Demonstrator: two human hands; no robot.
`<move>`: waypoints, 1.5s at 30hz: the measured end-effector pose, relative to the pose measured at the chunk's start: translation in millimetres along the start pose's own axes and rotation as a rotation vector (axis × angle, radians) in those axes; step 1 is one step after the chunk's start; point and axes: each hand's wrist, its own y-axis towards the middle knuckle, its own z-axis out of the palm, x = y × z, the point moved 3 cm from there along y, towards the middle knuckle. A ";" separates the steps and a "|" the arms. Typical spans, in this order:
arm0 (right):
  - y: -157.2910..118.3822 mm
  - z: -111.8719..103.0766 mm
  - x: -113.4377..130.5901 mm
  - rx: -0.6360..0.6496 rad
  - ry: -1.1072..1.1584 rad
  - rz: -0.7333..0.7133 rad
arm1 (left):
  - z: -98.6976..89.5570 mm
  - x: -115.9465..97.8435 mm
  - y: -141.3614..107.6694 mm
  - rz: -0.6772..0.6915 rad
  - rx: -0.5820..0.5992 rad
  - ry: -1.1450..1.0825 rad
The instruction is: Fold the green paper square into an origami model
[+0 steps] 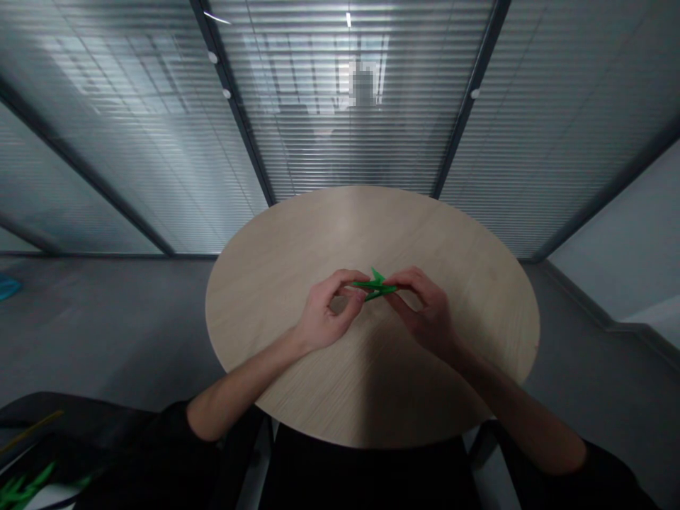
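Item: a slim, bright green folded piece with pointed tips (375, 285), probably paper or thin plastic, though the material cannot be settled from this view. Location: over the middle of a round, pale wood-grain table (372, 227), raised clear of the surface and held between both hands.

Handling: judged very light and fairly stiff along its folds, with little weight to manage. The thin layers may slip against one another or crease under a hard pinch. The doubled middle looks like the safest place to take hold; the narrow points look the most easily bent.

Appearance: long and narrow, with several angular points, one standing up at the far side and others running sideways.

Hands: the left hand (326, 312) and right hand (425, 312) approach from opposite sides. Their fingers are curled inward and nearly closed, pinching the piece at its two ends. Exact fingertip contact is partly hidden.

Associated items: beyond the table's far edge stands a glass partition with horizontal blinds (345, 142). Off the near left side of the table lie loose green pieces (24, 485), on a dark surface.
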 end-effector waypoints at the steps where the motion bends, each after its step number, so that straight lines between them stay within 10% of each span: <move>1: -0.2 -0.2 -0.2 -0.002 -0.004 -0.004 | 0.3 -0.3 0.2 0.000 0.002 0.006; 15: -3.2 3.4 -5.9 -0.026 0.181 0.149 | 2.6 8.9 2.8 -0.126 -0.081 -0.136; 45: -1.6 -0.4 5.5 0.037 0.067 -0.067 | 1.1 -0.4 5.5 0.006 0.003 -0.069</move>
